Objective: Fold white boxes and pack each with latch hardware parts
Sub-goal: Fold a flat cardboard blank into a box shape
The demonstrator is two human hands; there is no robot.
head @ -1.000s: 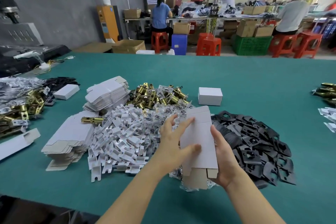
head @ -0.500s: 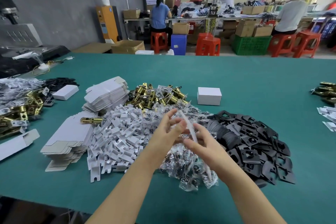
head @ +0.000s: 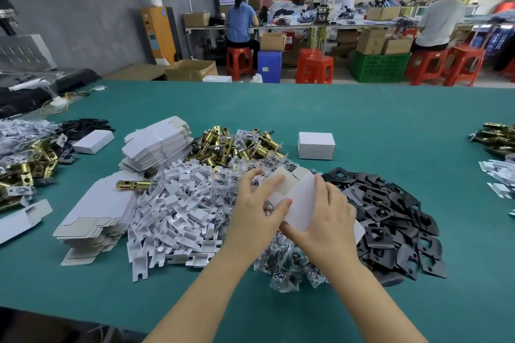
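Observation:
Both hands hold a partly folded white box point(head: 299, 200) above the parts heaps at the table's middle. My left hand point(head: 257, 211) pinches its left side, thumb on the white face. My right hand point(head: 326, 220) grips it from the right and below. Stacks of flat white box blanks point(head: 97, 211) lie at the left, with more blanks point(head: 157, 145) behind. A finished white box point(head: 316, 145) stands further back. Brass latches point(head: 239, 145), white plastic pieces point(head: 178, 209), bagged screws point(head: 287, 264) and black plates point(head: 390, 220) lie in heaps around my hands.
The green table point(head: 390, 125) runs far back and right. More latches and bags point(head: 25, 156) pile at the left edge with another white box point(head: 93, 141); an open box point(head: 22, 220) lies near the front left. Workers sit on red stools point(head: 315, 68) behind.
The flat blank I held upright a second ago has been turned edge-on and opened out; it now lies lower and tilted between both hands, partly formed into a box.

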